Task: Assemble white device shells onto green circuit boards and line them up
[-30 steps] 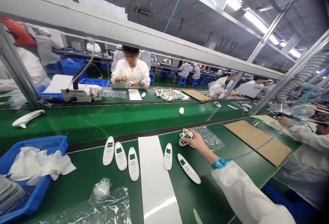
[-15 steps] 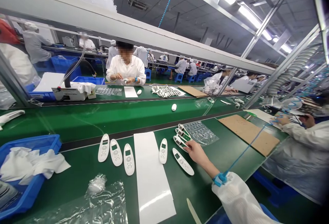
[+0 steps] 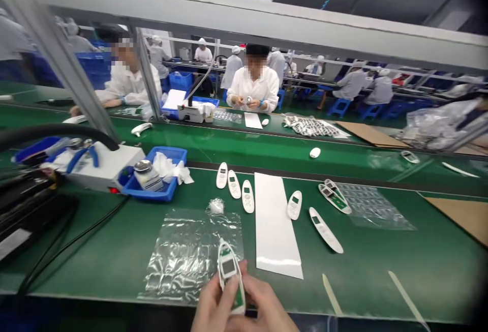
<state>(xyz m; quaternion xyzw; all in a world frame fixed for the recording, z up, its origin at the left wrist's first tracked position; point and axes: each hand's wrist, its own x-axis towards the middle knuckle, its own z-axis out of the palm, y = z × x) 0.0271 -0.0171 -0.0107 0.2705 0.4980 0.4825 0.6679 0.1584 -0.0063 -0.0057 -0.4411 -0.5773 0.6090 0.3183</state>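
Note:
Near the front edge of the bench I hold a white oval plastic housing with a green circuit board and a small screen (image 3: 229, 267). My left hand (image 3: 213, 301) is closed on its left side, thumb on the board. The fingers of my right hand (image 3: 265, 301) close on its right side. Beneath and beyond lies a clear bubble sheet (image 3: 171, 255). A white strip (image 3: 272, 225) lies just right of my hands. Three white keypad covers (image 3: 247, 196) rest left of the strip, another cover (image 3: 294, 205) overlaps its right edge, and one more cover (image 3: 326, 230) lies farther right.
Open housings with boards (image 3: 335, 196) lie by a second bubble sheet (image 3: 375, 205). On the left are a blue tray (image 3: 148, 194), a white box with pliers (image 3: 110, 169) and black cables (image 3: 76, 243). Across the green belt (image 3: 244, 144) a co-worker (image 3: 253, 85) handles a part.
My right hand has come back from the open housings at the right, bringing one housing to the front edge. Both hands now hold it. The view has swung left.

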